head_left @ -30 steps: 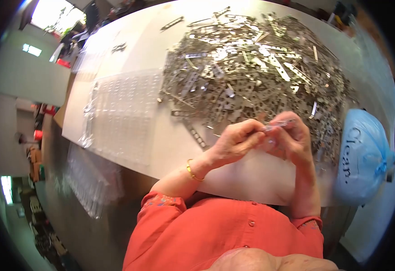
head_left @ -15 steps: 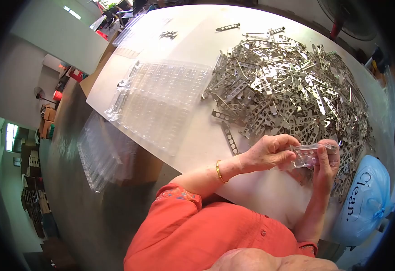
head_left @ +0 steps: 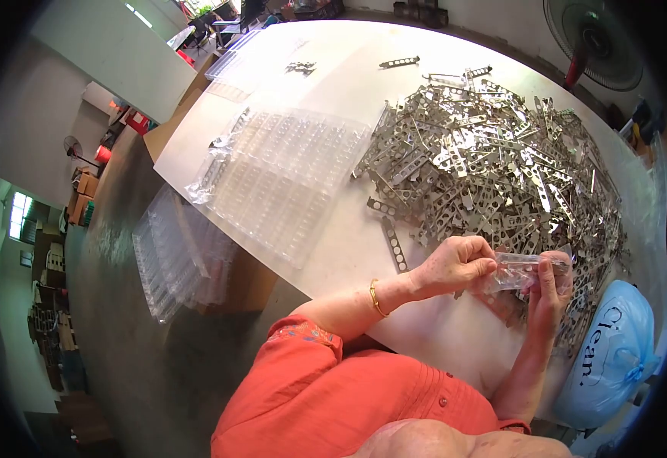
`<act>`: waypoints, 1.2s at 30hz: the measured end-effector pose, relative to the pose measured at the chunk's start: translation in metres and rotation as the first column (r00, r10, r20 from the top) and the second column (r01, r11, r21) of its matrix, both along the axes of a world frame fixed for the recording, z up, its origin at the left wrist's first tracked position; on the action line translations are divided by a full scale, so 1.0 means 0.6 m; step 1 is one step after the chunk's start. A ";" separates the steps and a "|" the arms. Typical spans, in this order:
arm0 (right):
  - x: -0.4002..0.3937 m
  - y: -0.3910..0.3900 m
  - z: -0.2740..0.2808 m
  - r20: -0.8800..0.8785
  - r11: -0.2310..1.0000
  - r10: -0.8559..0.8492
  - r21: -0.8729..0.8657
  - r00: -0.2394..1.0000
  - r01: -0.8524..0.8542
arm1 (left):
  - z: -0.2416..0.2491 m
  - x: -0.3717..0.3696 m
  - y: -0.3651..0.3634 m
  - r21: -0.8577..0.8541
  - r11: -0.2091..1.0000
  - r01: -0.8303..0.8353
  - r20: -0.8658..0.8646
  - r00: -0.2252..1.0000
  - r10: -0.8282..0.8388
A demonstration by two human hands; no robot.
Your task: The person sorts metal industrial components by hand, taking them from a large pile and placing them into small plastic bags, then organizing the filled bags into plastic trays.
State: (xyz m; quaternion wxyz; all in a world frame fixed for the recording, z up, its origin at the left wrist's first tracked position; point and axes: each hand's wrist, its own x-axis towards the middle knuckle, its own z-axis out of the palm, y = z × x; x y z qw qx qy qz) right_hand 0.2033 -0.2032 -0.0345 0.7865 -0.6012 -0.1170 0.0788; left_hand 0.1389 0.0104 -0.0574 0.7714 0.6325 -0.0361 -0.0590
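Clear tray (head_left: 291, 191) on the white table (head_left: 341, 256); left hand (head_left: 455, 266), thumb and fingers pinched on one end of a pouch (head_left: 513, 278), the pouch at the near edge of the strips (head_left: 494, 172); right hand (head_left: 549, 294), thumb and fingers clamped on its other end; blue bag (head_left: 607, 362), tied.

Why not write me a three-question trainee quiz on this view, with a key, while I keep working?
1. What is held between the left hand and the right hand?
A) a fan
B) clear plastic
C) a cardboard box

2. True or false: in the head view, the heap of metal strips lies to the right of the clear ribbed trays on the table.

3. Fill in: the blue bag bears the word "____".

Key: 1 B; 2 true; 3 Clean.
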 end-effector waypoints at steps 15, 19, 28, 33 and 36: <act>-0.002 -0.005 -0.012 -0.021 0.974 0.220 0.061 0.975 -0.218 | 0.024 -0.010 0.004 -0.135 0.986 0.101 0.038 0.995 -0.097; -0.004 -0.001 -0.009 -0.009 0.974 0.227 0.031 0.974 -0.226 | 0.027 -0.009 0.003 -0.106 0.990 0.093 0.026 0.996 -0.090; -0.026 0.014 -0.004 0.135 0.983 0.166 -0.104 0.977 -0.153 | 0.036 -0.003 -0.009 0.380 0.819 -0.430 0.614 0.779 0.125; -0.038 0.023 -0.001 0.103 0.962 0.262 -0.103 0.959 -0.252 | 0.045 -0.017 -0.025 0.453 0.832 -0.321 0.554 0.832 0.020; -0.042 0.027 -0.009 0.070 0.956 0.284 -0.094 0.956 -0.277 | 0.052 -0.024 -0.022 0.522 0.790 -0.323 0.520 0.854 0.006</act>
